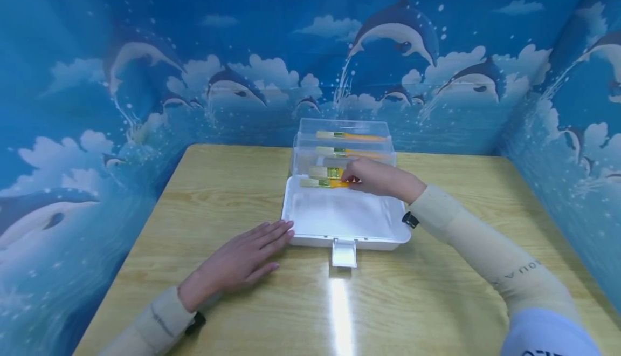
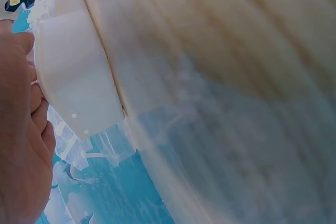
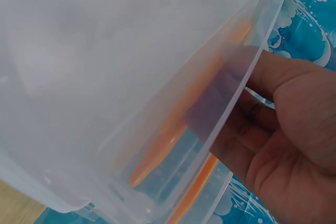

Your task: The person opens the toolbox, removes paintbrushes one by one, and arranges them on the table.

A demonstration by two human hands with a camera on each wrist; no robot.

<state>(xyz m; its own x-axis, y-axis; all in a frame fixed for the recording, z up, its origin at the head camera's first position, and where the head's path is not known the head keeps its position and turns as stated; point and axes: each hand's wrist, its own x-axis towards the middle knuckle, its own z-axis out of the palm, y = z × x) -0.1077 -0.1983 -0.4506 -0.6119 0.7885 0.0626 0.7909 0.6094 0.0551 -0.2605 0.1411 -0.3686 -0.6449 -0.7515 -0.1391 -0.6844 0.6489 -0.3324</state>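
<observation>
A white plastic box [image 1: 339, 213] stands open on the table, with clear stepped trays [image 1: 305, 143] raised at its back. Several paintbrushes with pale bristles and orange handles lie there, among them an upper brush [image 1: 332, 135] and a wide brush [image 1: 317, 172]. My right hand [image 1: 380, 178] pinches the orange handle of the lowest paintbrush [image 1: 315, 183]. The right wrist view shows its fingertips behind cloudy plastic, beside an orange handle [image 3: 157, 156]. My left hand [image 1: 237, 261] lies with straight fingers, fingertips at the box's front left corner.
The wooden table [image 1: 233, 183] extends around the box. A white latch [image 1: 344, 253] hangs at the box's front. A blue dolphin-print cloth [image 1: 271, 32] closes off the back and sides.
</observation>
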